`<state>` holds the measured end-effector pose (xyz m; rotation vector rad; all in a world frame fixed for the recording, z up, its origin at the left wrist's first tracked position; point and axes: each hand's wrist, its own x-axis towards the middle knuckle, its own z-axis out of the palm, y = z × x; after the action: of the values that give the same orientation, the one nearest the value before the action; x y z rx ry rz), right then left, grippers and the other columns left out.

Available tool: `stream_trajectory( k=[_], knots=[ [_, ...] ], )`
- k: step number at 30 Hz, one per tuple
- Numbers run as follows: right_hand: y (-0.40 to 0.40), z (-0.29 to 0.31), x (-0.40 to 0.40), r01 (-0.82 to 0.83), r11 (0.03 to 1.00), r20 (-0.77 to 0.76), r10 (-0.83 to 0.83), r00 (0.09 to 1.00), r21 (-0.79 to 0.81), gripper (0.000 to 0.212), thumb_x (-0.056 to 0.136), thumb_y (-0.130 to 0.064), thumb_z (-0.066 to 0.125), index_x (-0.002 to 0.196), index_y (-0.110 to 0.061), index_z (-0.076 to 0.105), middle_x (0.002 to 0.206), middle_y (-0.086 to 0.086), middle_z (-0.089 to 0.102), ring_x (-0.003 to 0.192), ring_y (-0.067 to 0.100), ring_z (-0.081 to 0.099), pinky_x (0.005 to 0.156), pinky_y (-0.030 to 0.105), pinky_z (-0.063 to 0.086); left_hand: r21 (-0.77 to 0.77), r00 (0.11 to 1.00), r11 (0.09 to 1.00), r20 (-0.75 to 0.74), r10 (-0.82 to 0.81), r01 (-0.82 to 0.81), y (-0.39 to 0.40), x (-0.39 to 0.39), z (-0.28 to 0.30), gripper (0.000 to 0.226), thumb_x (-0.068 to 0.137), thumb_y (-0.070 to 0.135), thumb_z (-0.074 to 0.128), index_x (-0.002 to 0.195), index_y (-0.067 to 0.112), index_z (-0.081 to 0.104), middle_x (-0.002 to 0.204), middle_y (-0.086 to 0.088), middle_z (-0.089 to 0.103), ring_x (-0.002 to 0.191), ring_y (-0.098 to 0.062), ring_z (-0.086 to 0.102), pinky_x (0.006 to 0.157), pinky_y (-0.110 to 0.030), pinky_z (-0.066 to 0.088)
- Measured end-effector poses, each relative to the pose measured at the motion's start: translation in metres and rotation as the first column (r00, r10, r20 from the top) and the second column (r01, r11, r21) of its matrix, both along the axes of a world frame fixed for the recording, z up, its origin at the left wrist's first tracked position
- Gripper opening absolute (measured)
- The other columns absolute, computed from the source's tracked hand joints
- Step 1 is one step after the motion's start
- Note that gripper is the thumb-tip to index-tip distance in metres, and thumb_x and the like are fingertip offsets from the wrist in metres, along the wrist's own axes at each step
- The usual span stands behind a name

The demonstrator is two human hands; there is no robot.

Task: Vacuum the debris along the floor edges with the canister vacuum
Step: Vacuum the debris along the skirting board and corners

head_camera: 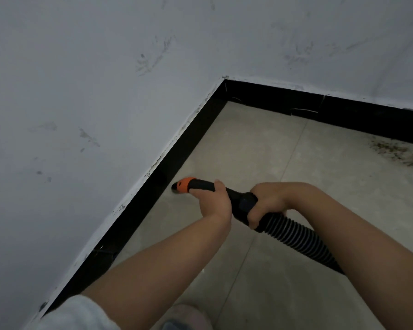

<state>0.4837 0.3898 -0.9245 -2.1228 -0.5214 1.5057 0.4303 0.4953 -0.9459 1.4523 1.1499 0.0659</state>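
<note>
A black vacuum wand with an orange collar and a small dark nozzle [180,185] points at the base of the black skirting [153,186] on the left wall. My left hand [212,198] grips the wand just behind the orange collar. My right hand [267,206] grips the black cuff where the ribbed hose [301,241] begins. The hose runs back to the lower right, under my right forearm. A patch of dark debris [396,151] lies on the floor by the far wall's skirting at the right. The canister is out of view.
Grey floor tiles [260,151] fill a corner where two scuffed white walls [81,91] meet. Black skirting [343,115] also runs along the far wall. My slippered foot [188,315] shows at the bottom edge.
</note>
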Motion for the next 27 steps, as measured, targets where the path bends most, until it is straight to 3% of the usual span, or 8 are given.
stream_trajectory(
  k=[9, 16, 22, 24, 27],
  knots=[
    [0.054, 0.003, -0.023, -0.261, 0.965, -0.12, 0.256, 0.959, -0.024, 0.011, 0.077, -0.016, 0.069, 0.081, -0.014, 0.059, 0.078, 0.004, 0.063, 0.072, 0.022, 0.063, 0.054, 0.023, 0.051, 0.023, 0.933, 0.943, -0.139, 0.333, -0.333, 0.037, -0.05, -0.004, 0.065, 0.097, 0.027, 0.043, 0.147, 0.003, 0.008, 0.136, -0.024, 0.044, 0.117, -0.038, 0.05, 0.103, -0.046, 0.04],
    [0.068, -0.003, -0.033, -0.316, 0.948, -0.185, 0.307, 0.934, -0.022, 0.008, 0.08, -0.016, 0.065, 0.081, -0.013, 0.058, 0.076, 0.004, 0.063, 0.066, 0.018, 0.062, 0.051, 0.021, 0.05, 0.105, 0.923, 0.937, -0.163, 0.348, -0.334, 0.039, -0.071, 0.001, 0.063, 0.1, 0.024, 0.037, 0.148, 0.002, 0.002, 0.138, -0.025, 0.04, 0.119, -0.039, 0.048, 0.099, -0.042, 0.04],
    [0.042, 0.003, -0.024, -0.198, 0.98, -0.107, 0.194, 0.975, -0.027, 0.026, 0.077, -0.017, 0.069, 0.098, -0.006, 0.058, 0.085, 0.008, 0.063, 0.086, 0.028, 0.064, 0.063, 0.03, 0.054, 0.113, 0.98, 0.979, -0.09, 0.179, -0.168, 0.025, -0.048, 0.004, 0.06, 0.1, 0.024, 0.038, 0.147, 0.003, 0.008, 0.138, -0.023, 0.042, 0.121, -0.035, 0.048, 0.1, -0.036, 0.038],
    [0.022, 0.007, -0.016, -0.112, 0.993, -0.075, 0.108, 0.991, -0.037, 0.027, 0.077, -0.015, 0.069, 0.099, -0.006, 0.058, 0.086, 0.008, 0.063, 0.083, 0.026, 0.065, 0.066, 0.032, 0.055, 0.088, 0.995, 0.994, -0.062, 0.074, -0.068, 0.01, -0.033, 0.006, 0.064, 0.1, 0.027, 0.037, 0.149, 0.006, 0.001, 0.141, -0.021, 0.04, 0.123, -0.033, 0.047, 0.104, -0.036, 0.037],
    [-0.02, 0.012, -0.01, 0.035, 0.998, -0.038, -0.037, 0.999, -0.058, 0.021, 0.075, -0.014, 0.072, 0.091, -0.009, 0.059, 0.082, 0.006, 0.064, 0.073, 0.02, 0.065, 0.058, 0.029, 0.056, 0.04, 0.996, 0.995, -0.026, -0.086, 0.087, -0.024, -0.014, 0.013, 0.067, 0.1, 0.029, 0.036, 0.15, 0.01, -0.004, 0.143, -0.017, 0.039, 0.125, -0.032, 0.046, 0.104, -0.035, 0.036]
  ],
)
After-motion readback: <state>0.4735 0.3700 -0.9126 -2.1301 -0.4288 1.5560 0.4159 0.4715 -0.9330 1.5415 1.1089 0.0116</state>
